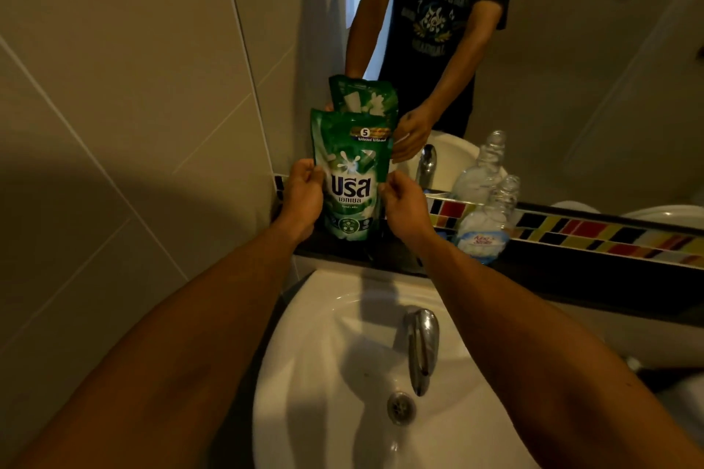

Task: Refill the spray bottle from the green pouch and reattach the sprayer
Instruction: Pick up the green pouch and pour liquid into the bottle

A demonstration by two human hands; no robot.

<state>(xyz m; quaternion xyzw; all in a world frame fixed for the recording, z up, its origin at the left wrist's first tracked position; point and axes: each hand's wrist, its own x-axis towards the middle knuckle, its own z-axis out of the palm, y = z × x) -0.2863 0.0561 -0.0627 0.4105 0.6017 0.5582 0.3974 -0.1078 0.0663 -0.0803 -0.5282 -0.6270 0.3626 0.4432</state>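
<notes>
Both hands hold the green pouch (352, 179) upright above the dark ledge (552, 270) behind the sink (327, 373): the left hand (303, 194) grips its left edge, the right hand (405, 207) pinches its right edge. The step looks like fetching the pouch; pouring has not begun. The bottle (489, 225) stands on the ledge just to the right, apparently uncapped. Next, I judge, the pouch needs opening and tilting over the bottle's neck. The sprayer is nowhere visible, and I cannot tell whether the pouch is already open.

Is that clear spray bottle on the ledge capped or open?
Open: the spray bottle shows a bare neck, no sprayer on top.
</notes>
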